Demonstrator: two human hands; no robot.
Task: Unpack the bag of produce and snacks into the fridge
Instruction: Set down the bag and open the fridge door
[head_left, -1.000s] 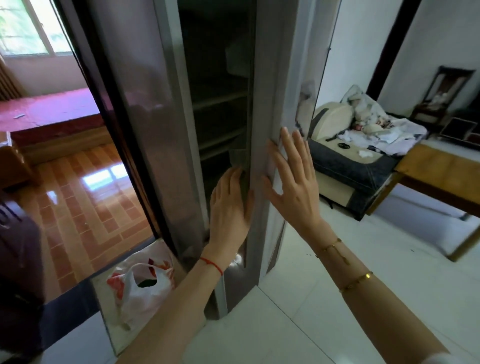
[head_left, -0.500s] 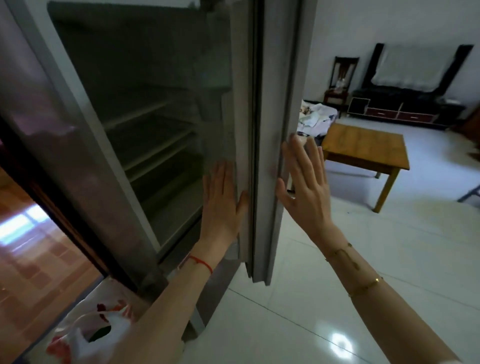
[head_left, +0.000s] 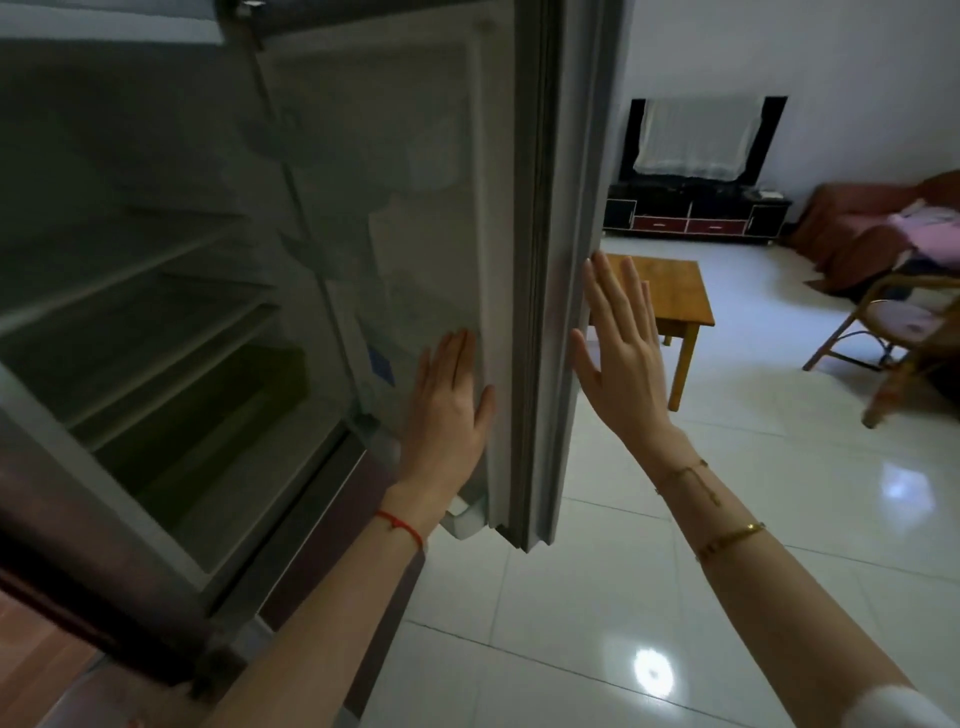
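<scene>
The fridge door (head_left: 524, 260) stands wide open, edge-on in front of me. My left hand (head_left: 449, 410) lies flat against the door's inner lining, fingers together and pointing up. My right hand (head_left: 621, 353) rests flat on the door's outer face, fingers spread. Neither hand holds anything. The fridge interior (head_left: 156, 312) at the left shows several bare shelves and a dark lower compartment. The bag of produce is out of view.
A low wooden table (head_left: 670, 296) stands behind the door on the white tiled floor (head_left: 649, 597). A dark TV stand (head_left: 696, 218) is at the far wall. A sofa (head_left: 883, 228) and a rattan chair (head_left: 893, 332) sit at the right.
The fridge door has swung further open with both hands flat on it. My view has turned right; the plastic bag on the floor has dropped out of view.
</scene>
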